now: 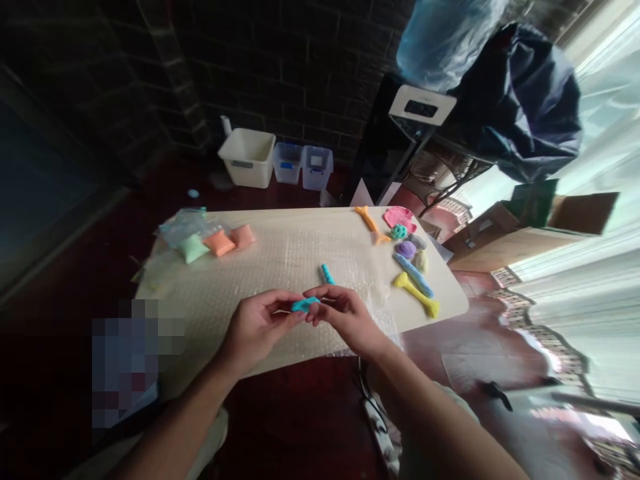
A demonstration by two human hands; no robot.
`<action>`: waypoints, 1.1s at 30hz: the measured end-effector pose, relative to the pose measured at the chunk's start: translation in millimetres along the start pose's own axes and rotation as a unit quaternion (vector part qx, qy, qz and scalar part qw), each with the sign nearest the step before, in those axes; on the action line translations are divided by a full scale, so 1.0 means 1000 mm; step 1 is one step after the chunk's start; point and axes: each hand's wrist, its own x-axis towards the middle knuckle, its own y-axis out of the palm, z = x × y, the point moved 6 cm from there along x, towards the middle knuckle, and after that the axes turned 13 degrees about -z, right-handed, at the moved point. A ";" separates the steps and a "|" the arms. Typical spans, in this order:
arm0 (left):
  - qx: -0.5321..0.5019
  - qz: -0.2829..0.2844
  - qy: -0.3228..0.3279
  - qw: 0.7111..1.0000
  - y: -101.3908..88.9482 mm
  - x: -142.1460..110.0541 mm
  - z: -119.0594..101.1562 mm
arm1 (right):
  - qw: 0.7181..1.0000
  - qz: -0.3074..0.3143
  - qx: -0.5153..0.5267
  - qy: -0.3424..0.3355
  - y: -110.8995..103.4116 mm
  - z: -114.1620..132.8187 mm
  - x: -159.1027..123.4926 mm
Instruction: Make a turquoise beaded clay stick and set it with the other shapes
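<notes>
My left hand [260, 325] and my right hand [345, 317] meet over the near part of a low table [280, 247] covered with bubble wrap. Both pinch a small flat piece of turquoise clay [305, 304] between fingertips, one hand at each end. A turquoise ridged modelling tool [327, 274] lies on the wrap just beyond my right fingers.
Green [193, 248] and two orange clay packets [219, 242] lie at the table's left. Coloured plastic clay tools and moulds, orange [371, 223], pink [399, 217], blue [414, 275], yellow [416, 294], lie at the right. Plastic bins [249, 157] stand on the floor behind.
</notes>
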 end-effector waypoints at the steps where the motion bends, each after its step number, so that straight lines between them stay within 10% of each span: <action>1: 0.005 -0.004 0.012 1.000 -0.001 0.000 -0.001 | 1.000 0.001 -0.002 -0.002 -0.001 0.000 0.000; 9: 0.076 -0.028 0.069 0.994 -0.002 -0.004 -0.008 | 0.999 0.005 -0.033 -0.011 -0.002 0.001 0.000; 33: 0.019 0.034 -0.036 0.999 0.014 0.002 0.007 | 0.962 -0.012 -0.230 -0.145 -0.013 0.006 -0.010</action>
